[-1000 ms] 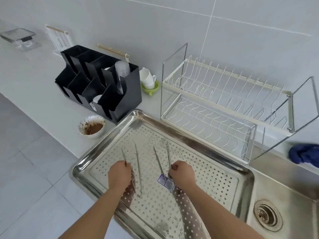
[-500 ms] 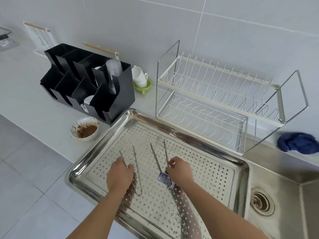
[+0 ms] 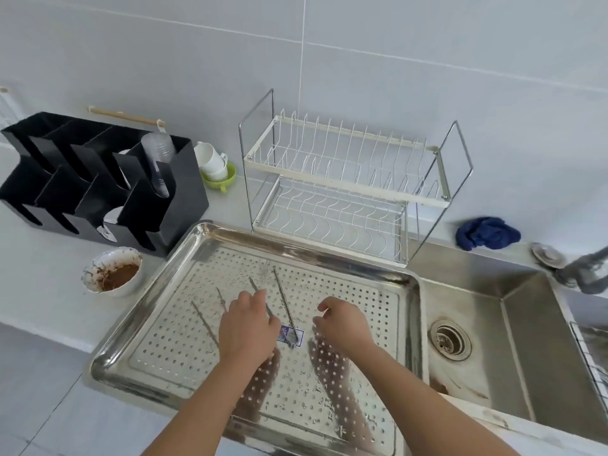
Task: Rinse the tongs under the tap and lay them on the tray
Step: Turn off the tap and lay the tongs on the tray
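Observation:
Two thin metal tongs lie on the perforated steel tray (image 3: 138, 327). The left tongs (image 3: 204, 319) point away from me, and their near end is hidden under my left hand (image 3: 246, 327). The right tongs (image 3: 283, 304) carry a small label at their joined end. My left hand lies palm down between the two pairs, thumb against the right pair's left arm; any grip is hidden. My right hand (image 3: 342, 324) hovers just right of the right tongs, with its fingers curled apart and nothing in them.
A steel sink (image 3: 487, 317) with a drain (image 3: 449, 339) lies right of the tray, and a tap (image 3: 585, 271) is at the far right. Behind the tray are a wire dish rack (image 3: 345, 192), a black organiser (image 3: 98, 182), a dirty bowl (image 3: 113, 274) and a blue cloth (image 3: 487, 233).
My right hand has let go of the right tongs and moved off to the right. My left hand has slid right, from the left tongs toward the right pair. Both tongs stay on the tray.

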`<state>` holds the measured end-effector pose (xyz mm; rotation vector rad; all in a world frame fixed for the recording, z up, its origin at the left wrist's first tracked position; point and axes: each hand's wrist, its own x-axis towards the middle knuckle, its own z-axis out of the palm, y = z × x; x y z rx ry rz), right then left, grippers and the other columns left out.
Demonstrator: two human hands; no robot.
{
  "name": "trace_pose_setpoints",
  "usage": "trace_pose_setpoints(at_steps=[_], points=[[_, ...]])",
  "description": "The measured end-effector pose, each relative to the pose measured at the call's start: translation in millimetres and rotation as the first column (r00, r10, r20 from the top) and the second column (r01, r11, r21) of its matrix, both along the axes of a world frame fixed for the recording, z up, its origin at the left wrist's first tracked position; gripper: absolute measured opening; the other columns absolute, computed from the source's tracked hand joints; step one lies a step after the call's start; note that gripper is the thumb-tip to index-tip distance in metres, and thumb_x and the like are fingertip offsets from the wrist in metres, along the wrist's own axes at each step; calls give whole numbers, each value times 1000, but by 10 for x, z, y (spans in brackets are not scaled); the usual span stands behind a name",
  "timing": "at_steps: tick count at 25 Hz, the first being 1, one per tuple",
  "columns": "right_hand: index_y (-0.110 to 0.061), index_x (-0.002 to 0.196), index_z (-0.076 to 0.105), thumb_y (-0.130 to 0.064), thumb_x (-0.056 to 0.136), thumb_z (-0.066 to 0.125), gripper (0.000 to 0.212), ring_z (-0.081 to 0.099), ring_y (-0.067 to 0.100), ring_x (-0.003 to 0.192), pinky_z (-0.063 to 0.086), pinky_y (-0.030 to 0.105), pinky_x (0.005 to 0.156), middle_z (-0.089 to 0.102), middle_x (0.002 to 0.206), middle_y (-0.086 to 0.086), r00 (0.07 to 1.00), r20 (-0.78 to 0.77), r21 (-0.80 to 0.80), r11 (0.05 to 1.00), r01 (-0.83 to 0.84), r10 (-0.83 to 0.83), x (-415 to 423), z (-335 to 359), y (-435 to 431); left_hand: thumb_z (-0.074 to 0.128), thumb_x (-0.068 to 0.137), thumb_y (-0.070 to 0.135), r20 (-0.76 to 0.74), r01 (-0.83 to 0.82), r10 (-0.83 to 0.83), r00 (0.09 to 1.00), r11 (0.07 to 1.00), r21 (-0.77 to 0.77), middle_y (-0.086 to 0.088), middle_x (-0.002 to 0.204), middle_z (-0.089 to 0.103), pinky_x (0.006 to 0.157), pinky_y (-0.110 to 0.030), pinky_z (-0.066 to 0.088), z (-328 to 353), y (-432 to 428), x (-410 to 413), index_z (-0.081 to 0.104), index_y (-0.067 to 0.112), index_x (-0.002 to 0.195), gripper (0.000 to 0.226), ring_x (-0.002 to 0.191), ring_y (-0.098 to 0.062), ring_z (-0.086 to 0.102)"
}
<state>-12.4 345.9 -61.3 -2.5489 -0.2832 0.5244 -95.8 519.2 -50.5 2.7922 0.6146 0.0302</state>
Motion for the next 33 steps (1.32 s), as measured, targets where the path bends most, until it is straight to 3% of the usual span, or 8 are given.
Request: trace_pose_setpoints(at_steps=[5, 11, 15, 22, 29, 31, 33], points=[[-24, 124, 65, -32, 92, 62, 33, 67, 14, 88, 57, 32, 75, 70, 99, -10, 995, 61, -10, 996, 83, -83, -181, 161, -428, 50, 94, 40, -3, 186, -186, 982, 981, 48, -3, 120, 58, 77, -31, 50, 79, -393, 67, 42, 20, 144, 54, 98, -17, 56], [-28, 124, 65, -37, 91, 60, 34, 68, 16, 93, 50, 27, 67, 73, 106, -9, 970, 126, -12, 977, 211, -208, -361, 289, -1132, 47, 94, 42, -7, 377, -378, 926, 922, 88, -5, 123, 56, 86, -37, 49, 126, -1102, 164, 41, 20, 142, 53, 101, -21, 57], [-25, 124, 66, -35, 91, 60, 36, 69, 19, 95, 53, 29, 73, 74, 107, -5, 943, 137, 11, 952, 305, -304, -473, 331, -1757, 46, 95, 42, 0, 482, -485, 875, 869, 112, -5, 124, 56, 84, -37, 47, 159, -1718, 225, 42, 21, 142, 52, 101, -21, 57], [-26, 126, 65, -35, 91, 61, 37, 66, 23, 109, 53, 34, 89, 71, 117, -2, 902, 155, 18, 914, 406, -404, -611, 271, -3151, 48, 93, 42, 19, 572, -579, 815, 809, 137, -4, 118, 59, 79, -36, 46, 219, -3061, 277, 49, 21, 134, 45, 99, -23, 59], [-25, 117, 65, -34, 90, 60, 29, 65, 25, 100, 45, 29, 72, 70, 110, -2, 888, 135, -34, 893, 448, -440, -670, 196, -4537, 52, 89, 40, -38, 595, -595, 803, 794, 125, -6, 116, 61, 85, -40, 46, 122, -4297, 326, 54, 22, 127, 42, 105, -28, 59], [-20, 105, 65, -29, 87, 57, 22, 65, 28, 93, 53, 33, 74, 70, 101, -1, 872, 116, -51, 874, 483, -475, -670, 184, -4830, 51, 89, 41, -49, 609, -609, 791, 780, 144, -6, 113, 61, 83, -40, 47, 110, -4549, 346, 56, 22, 121, 37, 101, -29, 59], [-23, 109, 65, -29, 86, 55, 26, 67, 27, 94, 56, 35, 77, 72, 101, -2, 844, 83, -44, 844, 534, -530, -655, 154, -5063, 51, 89, 41, -47, 651, -653, 756, 743, 154, -7, 109, 61, 81, -40, 49, 95, -4789, 395, 57, 20, 117, 35, 98, -29, 60]])
